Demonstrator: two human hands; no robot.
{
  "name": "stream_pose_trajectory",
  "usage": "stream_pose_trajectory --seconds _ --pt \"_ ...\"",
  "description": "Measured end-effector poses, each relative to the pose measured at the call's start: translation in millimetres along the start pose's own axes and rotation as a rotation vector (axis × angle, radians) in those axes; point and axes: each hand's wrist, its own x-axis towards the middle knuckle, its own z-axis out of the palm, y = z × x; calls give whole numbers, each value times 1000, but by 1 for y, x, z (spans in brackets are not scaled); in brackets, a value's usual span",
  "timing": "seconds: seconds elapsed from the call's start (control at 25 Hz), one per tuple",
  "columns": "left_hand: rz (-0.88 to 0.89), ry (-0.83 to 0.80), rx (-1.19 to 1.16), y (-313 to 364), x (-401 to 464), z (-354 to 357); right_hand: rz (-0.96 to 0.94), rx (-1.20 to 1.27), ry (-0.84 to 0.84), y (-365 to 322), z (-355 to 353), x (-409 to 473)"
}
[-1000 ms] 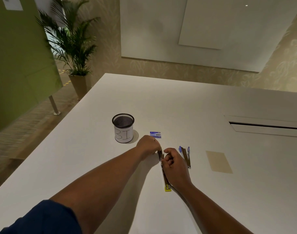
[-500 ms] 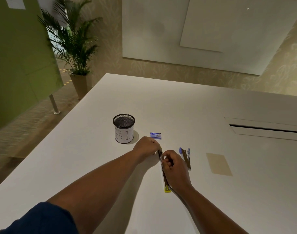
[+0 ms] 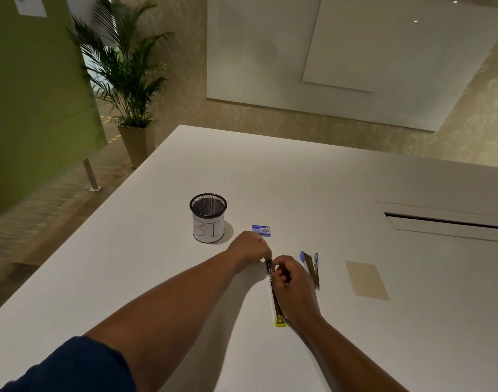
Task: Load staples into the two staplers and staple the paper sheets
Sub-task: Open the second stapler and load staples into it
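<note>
A yellow stapler (image 3: 279,319) lies swung open and stretched flat on the white table (image 3: 146,250). My left hand (image 3: 249,247) pinches its far end with curled fingers. My right hand (image 3: 294,288) rests over the stapler's middle, fingers curled at the metal channel; what it pinches is too small to tell. A blue stapler (image 3: 311,268) lies opened in a V just to the right. A small blue staple box (image 3: 261,230) sits beyond my left hand. A tan paper sheet (image 3: 366,280) lies flat further right.
A black mesh cup (image 3: 208,217) with a white label stands left of the staple box. A recessed cable slot (image 3: 446,222) is set into the table at the right. A potted palm (image 3: 129,80) and a green partition (image 3: 30,94) stand beyond the table's left edge.
Both hands stay at the yellow stapler's far end with only small finger shifts. The camera view has drifted slightly.
</note>
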Motion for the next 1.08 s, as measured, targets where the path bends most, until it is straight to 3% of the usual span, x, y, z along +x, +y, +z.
stream_pose_trajectory --seconds 0.32,1.08 --pt "-43 -6 1 -1 8 -5 -16 -146 -24 2 6 0" --pt "60 -25 -11 -10 4 -8 -19 -154 -16 4 9 1"
